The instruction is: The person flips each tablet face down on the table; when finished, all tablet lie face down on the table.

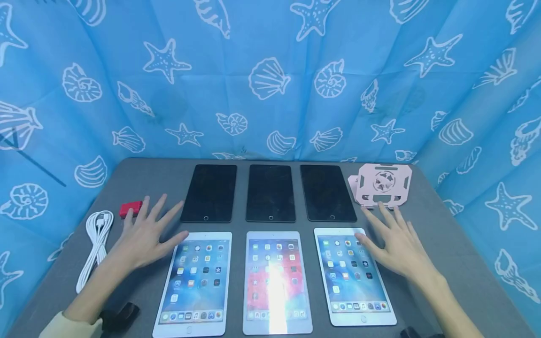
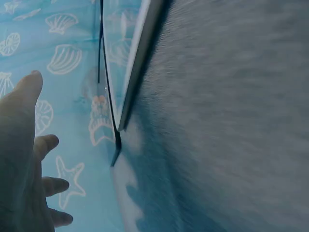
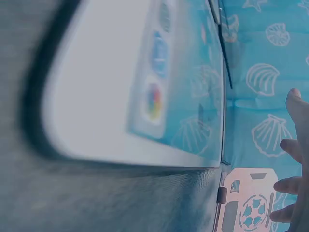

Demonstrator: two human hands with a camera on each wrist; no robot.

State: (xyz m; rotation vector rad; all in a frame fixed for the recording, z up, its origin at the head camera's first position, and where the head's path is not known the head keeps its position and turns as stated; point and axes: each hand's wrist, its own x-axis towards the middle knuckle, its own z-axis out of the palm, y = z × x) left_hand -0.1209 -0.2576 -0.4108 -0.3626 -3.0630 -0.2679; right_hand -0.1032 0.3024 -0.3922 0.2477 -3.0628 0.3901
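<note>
My left hand (image 1: 141,237) is spread with straight fingers, its thumb over the top left corner of the left white tablet (image 1: 192,277). It holds nothing. The right hand (image 1: 397,241) is also spread and holds nothing; its thumb reaches over the top right of the right white tablet (image 1: 355,277). Between these lies the middle white tablet (image 1: 250,281), its lit screen crossed by glare. All three show rows of app icons. In the left wrist view the hand (image 2: 21,159) appears raised above the table. The right wrist view shows the other hand's fingers (image 3: 289,184) apart.
Three dark-screened tablets (image 1: 209,192), (image 1: 270,193), (image 1: 328,193) form a row behind the white ones. A pink stand (image 1: 361,188) is at the back right. On the left lie a red block (image 1: 124,209) and a coiled white cable (image 1: 88,263). A blue shell-print curtain (image 1: 253,117) surrounds the grey table (image 1: 427,225).
</note>
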